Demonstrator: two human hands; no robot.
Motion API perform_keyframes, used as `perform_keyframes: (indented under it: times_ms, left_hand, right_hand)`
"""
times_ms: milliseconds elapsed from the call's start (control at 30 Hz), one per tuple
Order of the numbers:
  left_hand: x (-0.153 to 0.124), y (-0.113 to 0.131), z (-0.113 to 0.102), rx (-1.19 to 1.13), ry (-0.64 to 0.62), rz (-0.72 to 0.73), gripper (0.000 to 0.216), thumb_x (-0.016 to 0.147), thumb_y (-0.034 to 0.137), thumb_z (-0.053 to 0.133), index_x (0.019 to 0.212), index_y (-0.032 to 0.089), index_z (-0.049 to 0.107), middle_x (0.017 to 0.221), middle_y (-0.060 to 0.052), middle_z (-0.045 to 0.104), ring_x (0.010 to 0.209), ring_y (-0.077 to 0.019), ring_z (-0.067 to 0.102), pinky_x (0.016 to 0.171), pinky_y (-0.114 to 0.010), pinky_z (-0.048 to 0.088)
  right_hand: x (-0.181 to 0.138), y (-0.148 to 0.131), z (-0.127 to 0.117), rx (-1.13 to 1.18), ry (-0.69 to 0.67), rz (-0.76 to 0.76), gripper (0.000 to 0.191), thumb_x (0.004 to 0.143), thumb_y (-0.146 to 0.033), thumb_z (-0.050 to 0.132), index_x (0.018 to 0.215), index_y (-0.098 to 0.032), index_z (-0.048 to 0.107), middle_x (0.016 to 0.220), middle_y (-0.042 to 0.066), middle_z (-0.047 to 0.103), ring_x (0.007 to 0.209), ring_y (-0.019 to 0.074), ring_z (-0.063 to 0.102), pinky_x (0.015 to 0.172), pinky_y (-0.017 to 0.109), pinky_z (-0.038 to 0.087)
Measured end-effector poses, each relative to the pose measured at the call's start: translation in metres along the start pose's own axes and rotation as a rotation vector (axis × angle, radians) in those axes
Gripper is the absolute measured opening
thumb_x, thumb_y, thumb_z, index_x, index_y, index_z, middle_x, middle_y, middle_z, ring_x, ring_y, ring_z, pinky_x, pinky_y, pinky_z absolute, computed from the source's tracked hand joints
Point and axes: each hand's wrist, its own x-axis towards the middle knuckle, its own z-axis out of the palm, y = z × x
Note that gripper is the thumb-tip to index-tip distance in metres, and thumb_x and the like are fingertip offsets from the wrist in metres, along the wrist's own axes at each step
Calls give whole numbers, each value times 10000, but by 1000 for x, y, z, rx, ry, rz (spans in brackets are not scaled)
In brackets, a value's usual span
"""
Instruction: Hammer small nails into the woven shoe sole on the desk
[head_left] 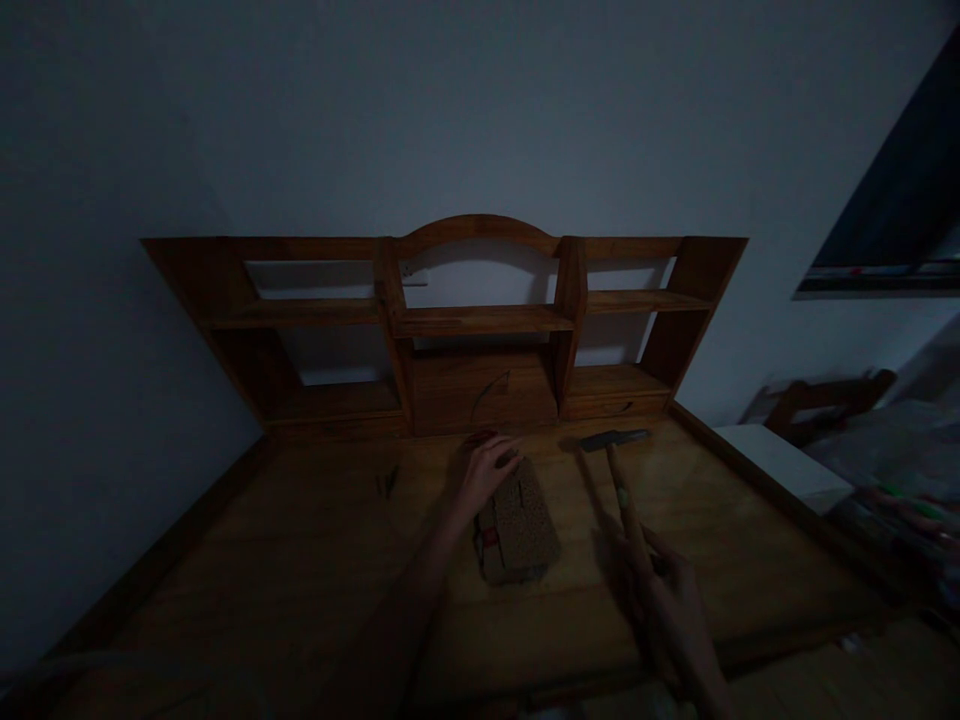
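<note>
My right hand [670,583] is wrapped around the wooden handle of a hammer [628,508]. The hammer's dark metal head points away from me, raised above the table to the right of a brown, speckled block [525,520]. That block lies on the table and bears a small red patch on its left side. Over its far end is my left hand [489,470], fingers bent and drawn together; dim light hides what they pinch, if anything. Several small dark slender pieces [388,484] lie on the table left of my left forearm.
A wooden shelf unit [484,320] with compartments stands along the table's back edge, against a pale wall. Raised wooden edging [780,500] runs down the table's right side. Beyond it are a white surface [784,462], a wooden chair [829,400] and plastic-covered clutter [900,500].
</note>
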Motion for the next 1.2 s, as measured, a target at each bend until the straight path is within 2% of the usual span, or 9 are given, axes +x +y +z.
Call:
perform_keyframes:
  times_ms: [133, 267, 433, 700, 933, 1033, 1100, 1200]
  left_hand:
    - [2, -5, 4, 70, -22, 25, 197, 863, 251, 536, 977, 240, 696, 1022, -16, 673, 934, -144, 620, 875, -282, 491]
    - [4, -11, 3, 85, 11, 19, 195, 864, 199, 523, 939, 212, 703, 967, -32, 689, 904, -151, 631, 841, -281, 500]
    - [5, -11, 1, 117, 45, -4, 200, 858, 164, 525, 942, 204, 702, 955, -34, 690, 881, -149, 637, 816, -272, 503]
    - [5, -17, 7, 117, 42, -52, 192, 835, 173, 569, 948, 220, 716, 970, -39, 707, 881, -163, 653, 818, -302, 517]
    - [5, -15, 8, 55, 35, -71, 183, 825, 176, 579, 921, 223, 727, 961, -40, 715, 878, -173, 661, 810, -313, 525]
    - [3, -15, 7, 51, 52, -82, 186, 830, 177, 572, 920, 227, 727, 947, -35, 718, 876, -170, 661, 818, -314, 523]
    - [1, -15, 6, 41, 63, -70, 205, 839, 174, 556, 947, 233, 720, 975, -30, 712, 907, -165, 653, 844, -318, 516]
    - [-3, -16, 3, 27, 61, -46, 258, 859, 173, 522, 1045, 241, 687, 1086, -27, 680, 1001, -161, 625, 912, -334, 491]
  right_hand:
    - [-1, -1, 3, -45, 9, -31, 696, 732, -612, 570, 1204, -101, 586, 585, 25, 591, 507, 147, 523, 399, 198, 337]
    - [-3, -6, 7, -58, 5, -43, 696, 724, -615, 569, 1177, -88, 601, 560, 12, 559, 461, 121, 458, 379, 195, 287]
    - [0, -4, 7, -39, 17, 1, 744, 677, -651, 585, 1154, -81, 608, 498, -15, 505, 411, 102, 395, 361, 198, 250]
    - [-1, -11, 6, -59, 2, -46, 699, 711, -621, 573, 1154, -83, 624, 578, 26, 582, 502, 141, 491, 401, 209, 331]
    - [3, 0, 6, -42, 22, -5, 749, 678, -642, 597, 1182, -87, 603, 482, -25, 478, 409, 99, 385, 354, 195, 259]
    - [3, -1, 5, -56, -13, -26, 713, 703, -615, 596, 1177, -83, 606, 509, -8, 503, 445, 111, 426, 374, 196, 295]
    - [2, -4, 3, -73, -31, -46, 681, 728, -598, 583, 1178, -87, 608, 542, 10, 537, 488, 125, 465, 397, 198, 326]
    - [1, -7, 2, -72, -43, -25, 703, 732, -611, 567, 1202, -90, 590, 552, 18, 555, 480, 124, 456, 380, 196, 302]
